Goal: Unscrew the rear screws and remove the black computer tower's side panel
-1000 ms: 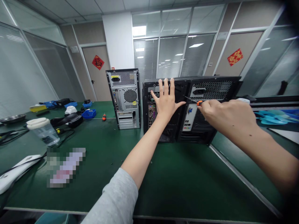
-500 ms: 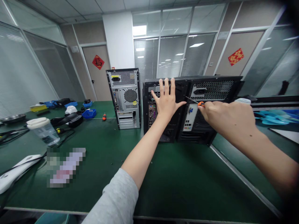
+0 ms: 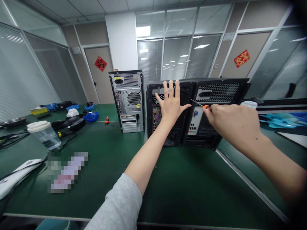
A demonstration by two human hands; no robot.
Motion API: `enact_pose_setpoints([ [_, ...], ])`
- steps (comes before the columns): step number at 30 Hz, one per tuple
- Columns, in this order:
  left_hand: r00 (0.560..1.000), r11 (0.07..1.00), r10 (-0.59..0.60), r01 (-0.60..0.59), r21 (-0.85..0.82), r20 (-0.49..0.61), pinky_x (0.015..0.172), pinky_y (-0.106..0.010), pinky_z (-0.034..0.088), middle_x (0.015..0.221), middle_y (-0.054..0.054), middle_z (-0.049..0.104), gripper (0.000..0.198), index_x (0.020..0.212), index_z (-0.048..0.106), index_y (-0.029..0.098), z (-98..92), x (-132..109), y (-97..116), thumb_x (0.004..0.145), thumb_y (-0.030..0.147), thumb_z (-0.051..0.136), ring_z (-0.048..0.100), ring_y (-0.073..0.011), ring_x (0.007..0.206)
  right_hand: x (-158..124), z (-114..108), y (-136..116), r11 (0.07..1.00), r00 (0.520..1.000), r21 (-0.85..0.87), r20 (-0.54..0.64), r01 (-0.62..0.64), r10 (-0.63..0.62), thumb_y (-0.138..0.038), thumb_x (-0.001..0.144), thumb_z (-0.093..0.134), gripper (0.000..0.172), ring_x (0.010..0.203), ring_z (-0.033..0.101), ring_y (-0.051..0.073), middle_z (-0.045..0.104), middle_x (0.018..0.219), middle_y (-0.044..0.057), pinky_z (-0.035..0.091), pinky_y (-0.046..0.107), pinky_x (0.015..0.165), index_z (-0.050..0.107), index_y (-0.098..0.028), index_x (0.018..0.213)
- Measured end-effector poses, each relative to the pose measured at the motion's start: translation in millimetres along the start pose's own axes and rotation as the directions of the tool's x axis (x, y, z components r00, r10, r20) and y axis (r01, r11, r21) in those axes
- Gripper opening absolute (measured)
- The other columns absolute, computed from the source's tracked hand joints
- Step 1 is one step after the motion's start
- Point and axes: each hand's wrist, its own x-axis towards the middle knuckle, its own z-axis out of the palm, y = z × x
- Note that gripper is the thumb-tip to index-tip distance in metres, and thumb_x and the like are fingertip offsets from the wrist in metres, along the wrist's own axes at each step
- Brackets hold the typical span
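My left hand lies with fingers spread against the back of a black computer tower in the middle. My right hand is wrapped round the orange and black handle of a screwdriver. The thin shaft points left, and its tip is at the right rear edge of that tower, close to my left thumb. Right beside it stands a second black computer tower, with a white port panel on its back. My right hand is in front of this one and hides part of it.
A silver computer tower stands to the left. Farther left are another screwdriver, a blue bin, a plastic cup and a white power strip. Small screws lie on the green table. Light-blue items are at right.
My right hand has turned slightly at the wrist around the screwdriver handle. My left hand and the towers have stayed in place.
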Motion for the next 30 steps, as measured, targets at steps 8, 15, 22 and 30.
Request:
enact_pose_setpoints([
  [8, 1.000, 1.000, 0.006, -0.006, 0.000, 0.001, 0.111, -0.066, 0.020, 0.160, -0.014, 0.016, 0.107, 0.156, 0.014, 0.019, 1.2, 0, -1, 0.074, 0.074, 0.056, -0.004, -0.0388, 0.148, 1, 5, -1, 0.998, 0.999, 0.037, -0.028, -0.044, 0.045, -0.032, 0.094, 0.031, 0.046, 0.062, 0.065, 0.028, 0.068, 0.066, 0.016, 0.020, 0.029, 0.050, 0.068, -0.013, 0.075],
  [15, 1.000, 1.000, 0.006, -0.007, -0.006, -0.008, 0.111, -0.066, 0.020, 0.160, -0.013, 0.016, 0.108, 0.156, 0.013, 0.020, 1.5, 0, 0, 0.074, 0.073, 0.058, -0.004, -0.0390, 0.148, 2, 5, 0, 0.987, 0.994, 0.121, 0.039, -0.103, 0.099, -0.039, 0.094, 0.032, 0.048, 0.067, 0.065, 0.030, 0.069, 0.073, 0.017, 0.024, 0.030, 0.052, 0.071, -0.013, 0.083],
  [22, 1.000, 1.000, 0.009, -0.009, -0.006, 0.005, 0.111, -0.066, 0.021, 0.161, -0.013, 0.016, 0.106, 0.156, 0.013, 0.020, -0.1, 0, -1, 0.075, 0.073, 0.056, -0.004, -0.0383, 0.148, 8, 7, 8, 0.952, 0.991, 0.285, 0.105, -0.113, 0.086, -0.040, 0.093, 0.036, 0.047, 0.065, 0.060, 0.026, 0.067, 0.069, 0.015, 0.027, 0.030, 0.055, 0.071, -0.014, 0.076],
  [30, 1.000, 1.000, 0.008, -0.008, -0.004, 0.002, 0.112, -0.066, 0.020, 0.160, -0.013, 0.017, 0.106, 0.156, 0.013, 0.019, 0.1, 0, 0, 0.075, 0.074, 0.055, -0.004, -0.0381, 0.148, 14, 8, 14, 0.884, 0.984, 0.448, 0.167, -0.136, 0.067, -0.040, 0.090, 0.041, 0.041, 0.056, 0.051, 0.022, 0.057, 0.055, 0.009, 0.029, 0.032, 0.058, 0.061, -0.019, 0.061],
])
